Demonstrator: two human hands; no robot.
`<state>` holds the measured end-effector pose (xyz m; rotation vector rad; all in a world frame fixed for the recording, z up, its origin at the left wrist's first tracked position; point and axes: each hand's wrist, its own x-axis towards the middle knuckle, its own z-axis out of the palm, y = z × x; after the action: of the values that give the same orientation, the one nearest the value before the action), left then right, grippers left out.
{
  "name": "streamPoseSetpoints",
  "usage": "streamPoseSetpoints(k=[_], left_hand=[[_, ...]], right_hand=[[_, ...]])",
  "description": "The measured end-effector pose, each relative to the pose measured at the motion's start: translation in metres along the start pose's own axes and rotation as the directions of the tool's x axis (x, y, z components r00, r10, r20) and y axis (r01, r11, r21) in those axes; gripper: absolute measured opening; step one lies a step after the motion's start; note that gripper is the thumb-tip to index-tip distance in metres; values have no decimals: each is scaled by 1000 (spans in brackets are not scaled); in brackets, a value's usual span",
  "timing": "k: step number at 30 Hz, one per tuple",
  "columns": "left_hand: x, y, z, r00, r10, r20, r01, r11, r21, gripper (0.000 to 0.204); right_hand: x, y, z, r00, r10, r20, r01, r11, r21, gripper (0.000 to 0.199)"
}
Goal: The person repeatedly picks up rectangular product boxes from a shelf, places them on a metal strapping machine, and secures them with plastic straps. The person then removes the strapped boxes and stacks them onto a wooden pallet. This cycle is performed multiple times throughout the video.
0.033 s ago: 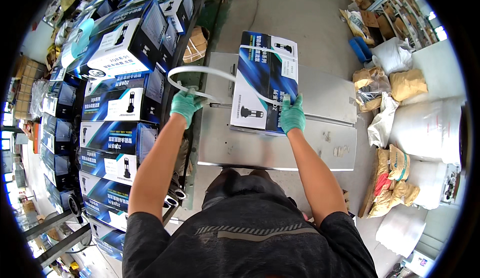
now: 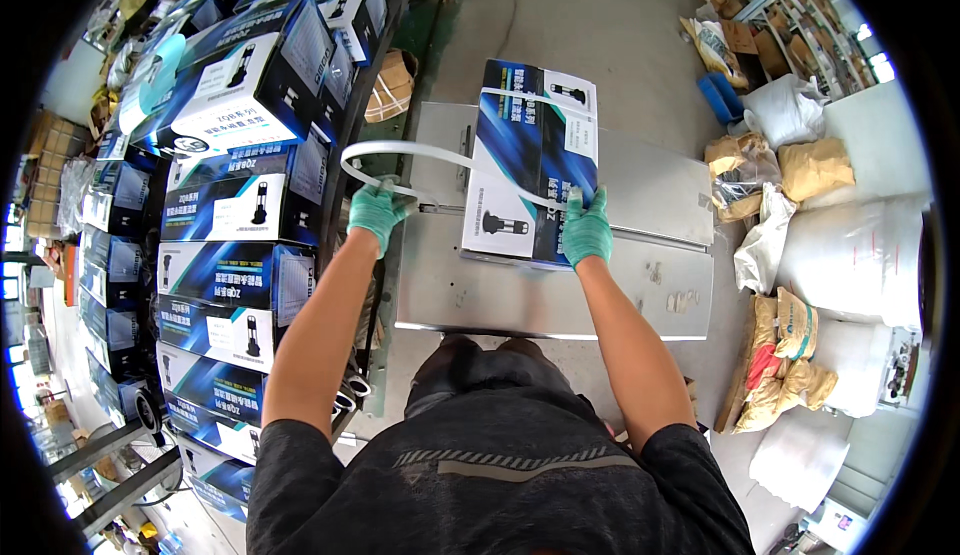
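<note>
A blue, white and black printed carton [image 2: 520, 170] lies on the metal table in front of me. One white packing strap [image 2: 520, 95] is around its far end. A second white strap [image 2: 410, 146] rises in a wide loop off the carton's left side and crosses its top at a slant. My left hand [image 2: 376, 215], in a green glove, is closed on this strap left of the carton, over the table's left edge. My right hand [image 2: 586, 227], gloved too, rests at the carton's right edge, its fingers closed where the strap reaches them.
The metal table [image 2: 480, 300] has a slot running across it. Stacked cartons [image 2: 240, 205] of the same print stand to the left, beside a dark rail frame [image 2: 372, 105]. Along the right lie sacks [image 2: 815, 167], a blue bin [image 2: 720, 98] and large plastic-wrapped rolls [image 2: 850, 260].
My left hand has shifted slightly to the right, toward the carton, and the strap loop has moved with it. My right hand stays at the carton's right edge.
</note>
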<state>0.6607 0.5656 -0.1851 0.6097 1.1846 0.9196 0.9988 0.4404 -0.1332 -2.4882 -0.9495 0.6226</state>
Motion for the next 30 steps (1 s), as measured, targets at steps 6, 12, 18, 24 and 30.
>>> streamPoseSetpoints(k=[6,12,18,24,30], left_hand=[[43,-87,-18,987,-13,-158,15,1000,12,28],[47,-112,11,986,53,-156,-19,978,210,26],[50,-134,23,989,89,-118,-61,972,226,26],[46,-127,27,991,115,-71,-83,931,355,28],[42,-123,26,969,236,75,-220,681,698,31]], right_hand=[[-3,-6,-2,999,43,16,-43,999,-1,79],[0,-2,0,996,84,3,-84,996,-30,78],[3,5,7,998,18,-68,-22,998,-55,77],[5,3,4,998,56,-30,-58,995,-79,76],[3,0,2,996,89,-13,-89,993,-74,75]])
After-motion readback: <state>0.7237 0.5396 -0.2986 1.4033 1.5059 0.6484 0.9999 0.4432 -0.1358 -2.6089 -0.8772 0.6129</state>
